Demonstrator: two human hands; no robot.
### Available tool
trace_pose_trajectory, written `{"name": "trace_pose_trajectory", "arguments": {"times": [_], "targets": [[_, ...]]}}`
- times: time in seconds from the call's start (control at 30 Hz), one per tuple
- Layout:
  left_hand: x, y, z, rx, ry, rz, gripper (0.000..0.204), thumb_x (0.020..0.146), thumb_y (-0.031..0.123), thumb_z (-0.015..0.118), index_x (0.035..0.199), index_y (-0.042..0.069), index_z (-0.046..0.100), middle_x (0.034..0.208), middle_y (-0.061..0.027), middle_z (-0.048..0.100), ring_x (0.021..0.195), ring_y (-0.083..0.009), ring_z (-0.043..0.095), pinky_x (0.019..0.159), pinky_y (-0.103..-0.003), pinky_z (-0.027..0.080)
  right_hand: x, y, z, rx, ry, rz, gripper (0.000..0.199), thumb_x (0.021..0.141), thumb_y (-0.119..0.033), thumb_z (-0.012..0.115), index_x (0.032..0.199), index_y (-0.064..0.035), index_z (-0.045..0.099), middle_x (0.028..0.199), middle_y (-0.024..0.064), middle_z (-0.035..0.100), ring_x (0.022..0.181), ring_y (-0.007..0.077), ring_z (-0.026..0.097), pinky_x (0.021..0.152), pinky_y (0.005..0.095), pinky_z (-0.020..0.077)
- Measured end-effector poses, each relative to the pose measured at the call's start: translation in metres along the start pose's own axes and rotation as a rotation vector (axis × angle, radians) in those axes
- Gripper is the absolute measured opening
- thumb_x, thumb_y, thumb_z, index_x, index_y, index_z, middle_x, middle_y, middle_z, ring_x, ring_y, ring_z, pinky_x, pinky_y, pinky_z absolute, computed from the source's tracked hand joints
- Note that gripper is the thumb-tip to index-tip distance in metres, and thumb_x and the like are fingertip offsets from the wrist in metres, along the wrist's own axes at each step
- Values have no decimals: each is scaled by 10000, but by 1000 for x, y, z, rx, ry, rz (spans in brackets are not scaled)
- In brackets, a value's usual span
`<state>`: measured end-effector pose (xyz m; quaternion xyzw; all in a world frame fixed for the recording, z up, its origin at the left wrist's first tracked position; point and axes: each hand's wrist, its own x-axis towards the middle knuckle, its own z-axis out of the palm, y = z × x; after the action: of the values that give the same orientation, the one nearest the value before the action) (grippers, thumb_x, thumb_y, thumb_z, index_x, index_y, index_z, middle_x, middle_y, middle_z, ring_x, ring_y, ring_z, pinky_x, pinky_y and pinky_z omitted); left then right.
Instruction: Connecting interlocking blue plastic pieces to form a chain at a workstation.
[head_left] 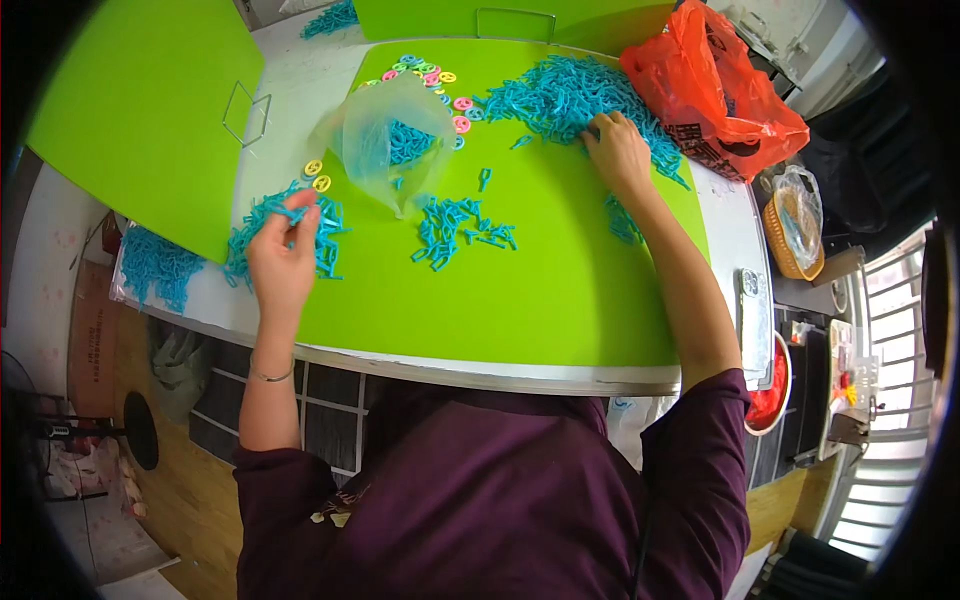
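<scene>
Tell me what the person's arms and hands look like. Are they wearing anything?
Both forearms are bare, with dark purple sleeves pushed up to about the elbows. The left hand has a thin bracelet around its wrist. The right hand wears no glove, and no ring or watch shows on it.

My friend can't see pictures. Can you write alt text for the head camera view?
A person's left hand lifts a blue plastic piece while the right hand reaches into a blue pile on a green table. A clear bag lies between.
</scene>
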<state>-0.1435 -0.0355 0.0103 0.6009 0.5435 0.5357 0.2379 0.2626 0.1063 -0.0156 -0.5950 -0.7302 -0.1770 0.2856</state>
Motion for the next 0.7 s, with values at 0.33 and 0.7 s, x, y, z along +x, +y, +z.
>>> {"name": "trace_pose_trajectory", "arguments": {"times": [0.33,0.7], "targets": [[9,-17,-31,796,-21,212,510,747,-99,502,1224,78,521,1191,-127,507,983,-260,532,805,-311,441,-21,-21,-44,422,-193,198,214,788,-232,638,881,-42,670,767,120,673,697,239,657,643,318,504],[-13,62,61,568,-64,585,390,761,-16,517,1138,61,581,1167,-147,513,1090,-318,472,936,-391,382,-66,-69,-91,742,-330,-68,115,784,-82,657,877,-14,656,812,106,653,692,191,624,616,284,501]]}}
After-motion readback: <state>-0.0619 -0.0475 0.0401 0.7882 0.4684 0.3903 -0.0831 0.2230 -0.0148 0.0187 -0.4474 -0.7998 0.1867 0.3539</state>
